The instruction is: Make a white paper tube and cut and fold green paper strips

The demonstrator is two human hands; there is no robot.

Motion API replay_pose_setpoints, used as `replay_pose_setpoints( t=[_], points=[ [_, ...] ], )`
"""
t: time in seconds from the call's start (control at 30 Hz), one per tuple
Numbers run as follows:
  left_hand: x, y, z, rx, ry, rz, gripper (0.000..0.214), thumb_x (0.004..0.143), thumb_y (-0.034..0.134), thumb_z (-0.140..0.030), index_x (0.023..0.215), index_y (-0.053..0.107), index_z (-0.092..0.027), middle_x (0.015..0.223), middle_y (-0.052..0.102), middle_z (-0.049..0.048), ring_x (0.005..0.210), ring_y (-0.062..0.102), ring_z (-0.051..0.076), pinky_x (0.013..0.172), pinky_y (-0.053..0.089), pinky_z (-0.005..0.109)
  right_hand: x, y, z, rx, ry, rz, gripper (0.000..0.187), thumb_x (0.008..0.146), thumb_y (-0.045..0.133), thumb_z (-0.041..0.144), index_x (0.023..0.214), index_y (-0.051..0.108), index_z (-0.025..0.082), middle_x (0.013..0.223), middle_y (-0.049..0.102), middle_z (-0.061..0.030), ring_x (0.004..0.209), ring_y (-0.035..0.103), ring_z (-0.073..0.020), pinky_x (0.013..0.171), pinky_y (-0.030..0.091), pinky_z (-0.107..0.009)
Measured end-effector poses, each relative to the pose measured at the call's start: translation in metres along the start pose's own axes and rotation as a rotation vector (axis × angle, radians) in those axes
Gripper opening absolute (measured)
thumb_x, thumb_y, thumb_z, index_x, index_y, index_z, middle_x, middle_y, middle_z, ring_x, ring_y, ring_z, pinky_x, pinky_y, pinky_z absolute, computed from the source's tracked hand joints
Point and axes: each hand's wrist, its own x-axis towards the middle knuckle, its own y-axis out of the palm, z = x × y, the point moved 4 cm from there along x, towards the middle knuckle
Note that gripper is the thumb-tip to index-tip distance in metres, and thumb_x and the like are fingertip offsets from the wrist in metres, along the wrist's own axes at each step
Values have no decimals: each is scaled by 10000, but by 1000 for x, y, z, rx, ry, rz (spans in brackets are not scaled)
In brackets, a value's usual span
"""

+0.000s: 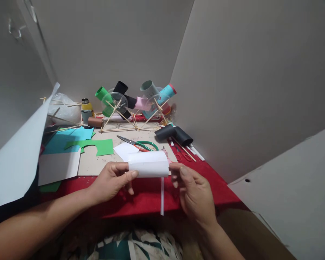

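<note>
A white paper tube (148, 164) lies level between my two hands, above the front of the table. My left hand (112, 180) grips its left end, thumb on the outer face and the index finger going in at the opening. At the right end, my right hand (195, 191) has its index fingertip at the rim and its other fingers curled; how far that finger reaches inside is hidden. Behind the tube lie scissors (143, 144) with green handles and a white paper scrap (126, 151). A thin white strip (162, 198) hangs over the red cloth below.
Stick frames (119, 130) with clear discs and coloured paper tubes stand at the back. Black tubes (181, 135) lie at right on the red cloth (219, 187). Green cut paper (105, 147) and blue paper (67, 139) lie left. A large white sheet (18, 155) rises at left.
</note>
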Motion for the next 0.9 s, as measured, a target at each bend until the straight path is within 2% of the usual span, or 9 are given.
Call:
replay_pose_setpoints(
  t=[0.07,0.17,0.23,0.3,0.37,0.43,0.67,0.9],
  points=[
    [-1,4,2,13,-18,21,328,819,651,-446,949,715,-152,543,661,19,469,616,144,440,477,218,1,3,-1,78,47,37,339,831,635,512,854,766,200,634,621,-15,547,505,-126,492,411,-237],
    [-1,7,3,40,-15,33,288,819,653,-427,852,716,-148,558,679,28,462,601,125,462,484,214,-1,9,-2,141,93,86,383,832,624,541,747,738,186,567,544,2,516,439,-114,473,368,-230],
    [0,7,3,60,-6,37,284,823,652,-418,817,712,-140,569,686,33,454,583,107,471,482,207,-3,11,-2,102,93,114,399,835,630,523,639,680,179,547,495,14,508,398,-111,476,347,-235],
    [2,7,4,60,-16,56,298,830,649,-420,896,714,-137,587,690,33,467,585,107,474,487,209,-5,12,-1,43,83,140,392,837,645,483,592,632,178,569,499,15,530,392,-113,494,342,-240],
    [3,7,5,35,-33,90,344,825,659,-426,1017,698,-142,601,689,25,506,618,126,486,503,219,-7,12,2,1,63,148,354,845,645,449,614,638,180,627,545,6,576,426,-123,526,359,-243],
    [4,7,4,14,-40,100,369,815,671,-430,1048,686,-144,609,687,19,542,653,146,500,510,226,-8,13,7,-37,23,141,325,855,634,426,642,667,183,672,582,-5,633,477,-144,572,393,-250],
    [3,3,0,87,2,58,373,886,569,-464,748,673,-134,473,644,9,441,593,97,515,428,190,-10,18,14,-63,-108,142,234,867,635,367,739,756,212,701,649,-13,740,603,-188,697,483,-268],
    [1,5,-1,79,44,18,390,865,587,-484,687,664,-145,423,587,-19,398,542,79,470,379,181,-9,19,13,3,-123,172,179,819,699,394,887,789,255,826,730,-14,778,642,-191,714,513,-267]
  ],
)
